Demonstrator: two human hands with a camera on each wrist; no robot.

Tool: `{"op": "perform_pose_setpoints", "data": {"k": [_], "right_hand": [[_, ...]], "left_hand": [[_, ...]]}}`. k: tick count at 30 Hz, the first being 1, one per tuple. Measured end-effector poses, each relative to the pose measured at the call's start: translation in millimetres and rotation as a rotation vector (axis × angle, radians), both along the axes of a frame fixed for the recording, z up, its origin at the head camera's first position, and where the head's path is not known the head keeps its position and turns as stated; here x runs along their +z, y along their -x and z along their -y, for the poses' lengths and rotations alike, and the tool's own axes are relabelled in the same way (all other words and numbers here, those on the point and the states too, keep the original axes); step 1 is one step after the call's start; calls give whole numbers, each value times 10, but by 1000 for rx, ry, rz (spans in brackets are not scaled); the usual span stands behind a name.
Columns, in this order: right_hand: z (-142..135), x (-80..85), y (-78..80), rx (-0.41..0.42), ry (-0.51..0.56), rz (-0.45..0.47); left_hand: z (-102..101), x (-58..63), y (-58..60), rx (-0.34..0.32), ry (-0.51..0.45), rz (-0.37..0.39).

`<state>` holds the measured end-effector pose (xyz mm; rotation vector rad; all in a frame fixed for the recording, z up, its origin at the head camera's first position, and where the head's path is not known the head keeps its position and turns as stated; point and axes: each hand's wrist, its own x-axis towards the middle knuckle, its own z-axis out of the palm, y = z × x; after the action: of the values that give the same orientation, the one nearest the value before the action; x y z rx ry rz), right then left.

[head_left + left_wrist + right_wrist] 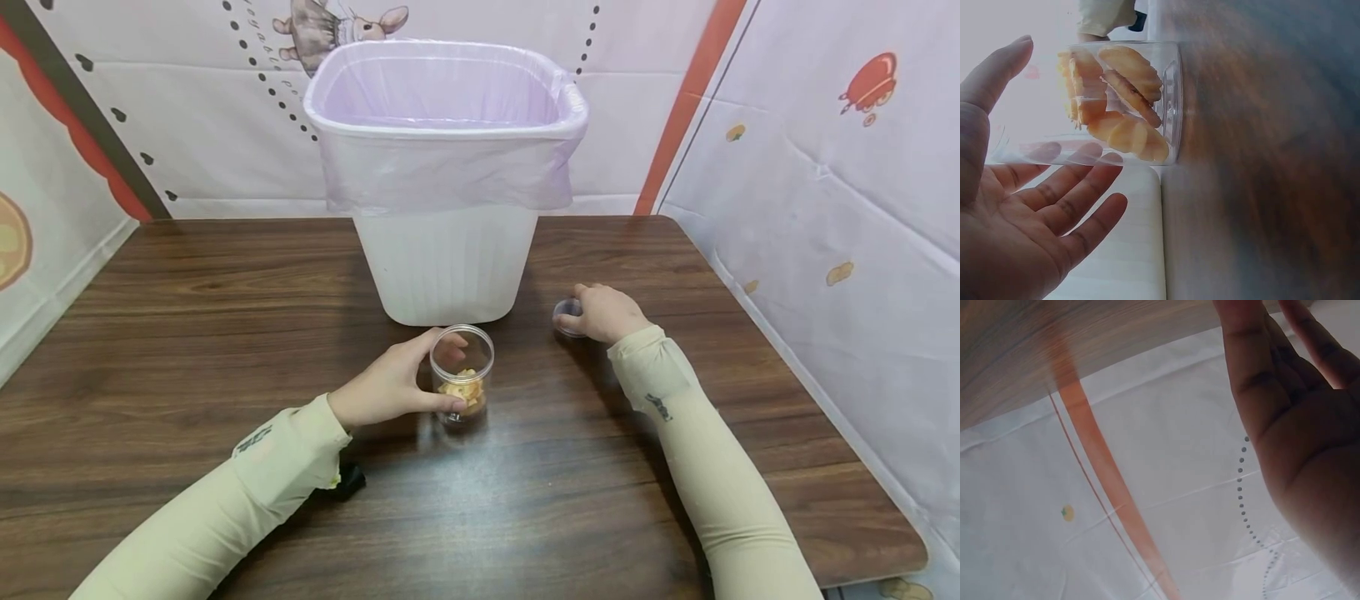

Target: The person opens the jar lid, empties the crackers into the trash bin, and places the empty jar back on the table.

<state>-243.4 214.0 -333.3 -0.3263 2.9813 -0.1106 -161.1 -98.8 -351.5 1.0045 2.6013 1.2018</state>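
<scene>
A clear jar (462,350) with several yellow cookies (1129,128) at its bottom stands upright and uncovered on the table. My left hand (397,383) is round the jar from the left, thumb across its near side and fingers behind it; the fingertips show through the wall. Further right, a clear round lid (567,317) lies by the bin, and my right hand (609,313) holds it at the edge between thumb and fingers. In the right wrist view the right hand (1304,431) appears at the side, with the lid out of sight.
Just behind the jar, a white trash bin (450,258) lined with a thin purple bag stands on the brown wooden table (187,333). Printed white cloth (810,208) hangs at the back and sides. Under the left forearm lies a small black object (348,482).
</scene>
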Motion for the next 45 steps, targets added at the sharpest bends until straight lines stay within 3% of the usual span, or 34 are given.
{"op": "perform_pose_setpoints", "data": {"k": [11, 19, 29, 35, 45], "right_hand": [[-15, 27, 9, 8, 12, -40], [-49, 107, -33, 12, 104, -99], [-21, 342, -147, 2, 353, -320], [8, 379, -134, -7, 456, -417], [130, 680, -96, -20, 538, -530]], "left_hand": [[8, 25, -8, -7, -6, 1], [25, 3, -40, 1, -4, 14], [39, 17, -71, -1, -9, 10], [42, -6, -79, -12, -21, 6], [60, 1, -92, -7, -17, -16]]}}
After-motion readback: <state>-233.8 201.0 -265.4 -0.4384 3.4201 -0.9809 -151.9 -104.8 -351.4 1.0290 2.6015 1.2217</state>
